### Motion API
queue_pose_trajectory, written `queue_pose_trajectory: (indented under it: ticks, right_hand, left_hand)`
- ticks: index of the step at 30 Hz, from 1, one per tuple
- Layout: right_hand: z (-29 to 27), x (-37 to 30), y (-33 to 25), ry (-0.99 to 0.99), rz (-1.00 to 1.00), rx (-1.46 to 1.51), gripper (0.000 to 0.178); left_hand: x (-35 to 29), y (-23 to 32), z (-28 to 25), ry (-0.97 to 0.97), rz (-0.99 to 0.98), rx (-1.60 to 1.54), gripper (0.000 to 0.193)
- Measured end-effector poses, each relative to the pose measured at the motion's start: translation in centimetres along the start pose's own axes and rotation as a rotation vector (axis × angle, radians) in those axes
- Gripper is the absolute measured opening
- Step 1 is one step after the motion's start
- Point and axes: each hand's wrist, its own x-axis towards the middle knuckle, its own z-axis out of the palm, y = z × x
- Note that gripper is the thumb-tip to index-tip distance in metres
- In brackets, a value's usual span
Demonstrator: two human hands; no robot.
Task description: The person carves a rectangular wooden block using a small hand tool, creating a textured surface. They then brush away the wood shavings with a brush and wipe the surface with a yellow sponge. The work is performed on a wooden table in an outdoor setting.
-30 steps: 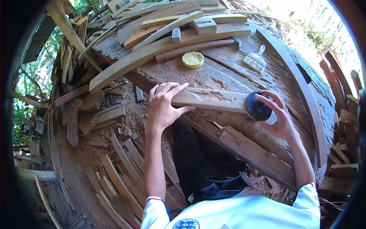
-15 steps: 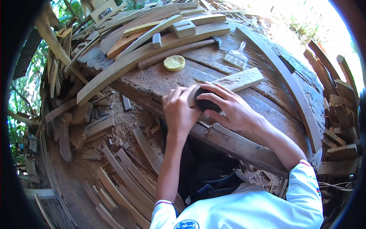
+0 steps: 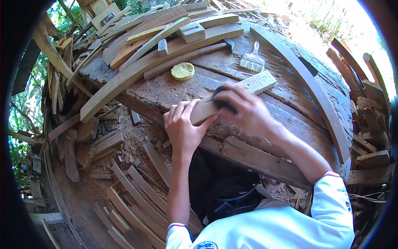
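The right hand has slid its dark pad down the slat toward the left hand, fingers closed over it (left lies flat, pinning the end): keep strokes along the grain.

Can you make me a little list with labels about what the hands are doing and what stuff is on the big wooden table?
Place: rough, worn wooden workbench outdoors, wood scraps around it
Left hand: presses down the near end of a pale flat wooden piece
Right hand: lies on the same piece, gripping a dark round block, mostly hidden
Also on bench: round yellow sponge-like pad, small paintbrush with pale bristles, long curved wooden slats
Ground: sawdust and wooden strips
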Motion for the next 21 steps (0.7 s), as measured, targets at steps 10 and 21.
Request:
queue_pose_trajectory:
  ticks: [10,21]
  right_hand:
    - [0.6,0.5,-0.1,-0.022,0.022,0.013,0.041]
    - [-2.5,-0.3,6.3,0.093,0.475,-0.320,0.029]
  left_hand:
    - [-0.2,3.5,1.3,0.002,-0.075,0.048,0.064]
    - [-2.3,-2.2,1.2,0.138,-0.015,-0.324,0.065]
